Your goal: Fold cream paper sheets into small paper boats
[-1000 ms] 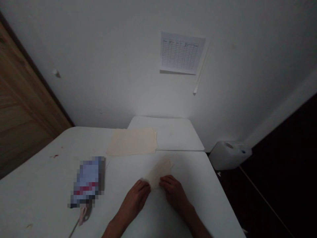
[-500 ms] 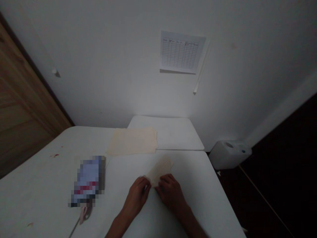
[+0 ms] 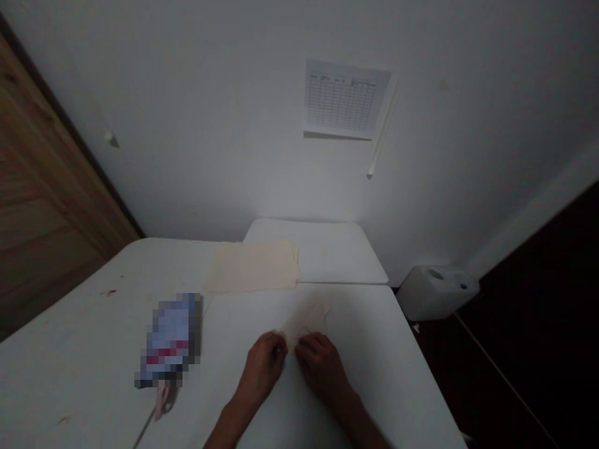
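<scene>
Folded paper: a small cream folded paper [image 3: 306,319] lies on the white table [image 3: 93,349], nearer you than the cream stack [image 3: 253,267] and a little to its right, slanting away from your hands.
Left hand: your left hand [image 3: 262,368] rests knuckles up on the near end of the slip, nearer you than the stack, fingers curled together with the tips on the paper's edge.
Right hand: your right hand [image 3: 321,368] sits just beside the left, to the stack's near right, fingers drawn in and closed on the same end.
Why the hold: with both sets of fingertips meeting at one end, the slip seems to be kept from sliding while that end is worked. In this dim light it is hard to say whether you pinch it or press it flat.
Cream stack: squared sheets at the table's far edge, clear of your hands and within reach.
Blurred packet: a pixelated packet [image 3: 171,340] lies nearer you than the stack and to its left, with what may be pink-handled scissors [image 3: 161,399] at its near end, set well aside.
Since a second ago: your hands have closed in on each other and now nearly touch. The slip has stayed in place nearer you than the stack, and the stack and packet have not moved.
</scene>
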A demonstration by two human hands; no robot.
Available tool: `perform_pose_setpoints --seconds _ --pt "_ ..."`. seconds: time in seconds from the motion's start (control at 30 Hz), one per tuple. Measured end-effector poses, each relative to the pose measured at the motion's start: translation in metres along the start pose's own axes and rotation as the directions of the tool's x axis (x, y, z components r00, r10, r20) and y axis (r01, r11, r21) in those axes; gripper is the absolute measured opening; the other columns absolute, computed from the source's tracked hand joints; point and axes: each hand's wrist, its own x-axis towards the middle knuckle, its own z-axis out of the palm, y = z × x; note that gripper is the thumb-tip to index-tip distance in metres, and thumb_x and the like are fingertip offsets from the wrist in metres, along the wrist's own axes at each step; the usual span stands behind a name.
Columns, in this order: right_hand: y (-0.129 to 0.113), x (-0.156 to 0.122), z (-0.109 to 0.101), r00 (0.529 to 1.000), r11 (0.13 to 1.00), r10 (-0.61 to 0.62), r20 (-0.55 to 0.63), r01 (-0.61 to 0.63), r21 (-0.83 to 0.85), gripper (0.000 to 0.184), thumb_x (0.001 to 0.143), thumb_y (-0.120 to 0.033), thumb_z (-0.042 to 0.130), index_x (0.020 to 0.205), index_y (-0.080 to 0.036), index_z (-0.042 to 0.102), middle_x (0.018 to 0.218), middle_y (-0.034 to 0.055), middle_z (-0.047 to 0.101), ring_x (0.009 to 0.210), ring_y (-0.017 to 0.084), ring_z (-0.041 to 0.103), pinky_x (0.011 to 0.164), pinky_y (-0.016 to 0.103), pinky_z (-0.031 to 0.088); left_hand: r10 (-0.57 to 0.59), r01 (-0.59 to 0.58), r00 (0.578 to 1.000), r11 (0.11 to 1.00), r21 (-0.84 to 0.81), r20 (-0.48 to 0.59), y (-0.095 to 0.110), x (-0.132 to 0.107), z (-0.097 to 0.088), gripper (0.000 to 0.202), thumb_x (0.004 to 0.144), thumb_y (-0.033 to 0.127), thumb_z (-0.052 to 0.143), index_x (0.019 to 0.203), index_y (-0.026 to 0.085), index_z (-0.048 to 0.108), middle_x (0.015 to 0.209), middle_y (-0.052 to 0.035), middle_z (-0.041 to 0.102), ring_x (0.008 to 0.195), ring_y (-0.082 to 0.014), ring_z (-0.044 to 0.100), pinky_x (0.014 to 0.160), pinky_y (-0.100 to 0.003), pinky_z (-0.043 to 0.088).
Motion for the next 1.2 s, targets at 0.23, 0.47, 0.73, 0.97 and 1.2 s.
perform_pose_setpoints --seconds 0.23,0.47,0.73,0.97,1.2 --pt "0.000 -0.009 -0.010 0.996 0.998 -0.065 0.054 0.064 0.018 0.030 0.086 -0.013 0.057 0.112 -0.025 0.063 0.119 0.0031 0.062 0.113 0.020 0.050 0.102 0.035 0.039 0.121 -0.124 0.989 0.992 -0.034 -0.081 -0.005 -0.008 0.000 0.016 0.088 0.018 0.048 0.081 0.019 0.062 0.083 -0.0057 0.063 0.081 -0.0193 0.061 0.075 -0.032 0.051" --pt "-0.001 -0.012 -0.011 0.998 0.999 -0.042 0.053 0.040 0.036 0.032 0.088 -0.015 0.055 0.117 -0.027 0.062 0.123 0.0032 0.060 0.117 0.022 0.049 0.103 0.037 0.039 0.263 -0.254 0.965 0.940 0.228 -0.012 0.000 -0.036 -0.008 0.024 0.094 0.022 0.043 0.097 0.019 0.067 0.082 -0.0066 0.058 0.078 -0.0201 0.057 0.071 -0.034 0.051" --pt "0.000 -0.012 -0.011 0.997 0.999 -0.047 0.059 0.046 0.021 0.034 0.087 -0.014 0.054 0.117 -0.027 0.063 0.123 0.0034 0.060 0.116 0.022 0.049 0.102 0.038 0.040 0.315 -0.287 0.949 0.855 0.432 0.007 -0.009 -0.043 0.001 0.033 0.089 0.016 0.046 0.115 0.025 0.064 0.097 -0.0084 0.064 0.092 -0.0242 0.059 0.084 -0.044 0.050" --pt "0.001 -0.011 -0.011 0.996 0.998 -0.059 0.073 0.059 0.002 0.033 0.086 -0.014 0.056 0.115 -0.026 0.063 0.123 0.0041 0.060 0.116 0.022 0.049 0.102 0.038 0.039 0.233 -0.180 0.971 0.848 0.498 -0.045 -0.010 -0.053 0.001 0.032 0.087 0.019 0.051 0.115 0.025 0.065 0.100 -0.0080 0.067 0.098 -0.0273 0.060 0.087 -0.046 0.048" --pt "0.000 -0.010 -0.013 0.995 0.998 -0.062 0.078 0.064 -0.018 0.031 0.086 -0.015 0.055 0.115 -0.025 0.063 0.123 0.0058 0.060 0.115 0.022 0.049 0.101 0.038 0.039 0.202 -0.145 0.978 0.821 0.552 -0.043 -0.011 -0.059 0.004 0.031 0.087 0.021 0.052 0.114 0.022 0.066 0.097 -0.0080 0.069 0.098 -0.0286 0.060 0.087 -0.046 0.049"
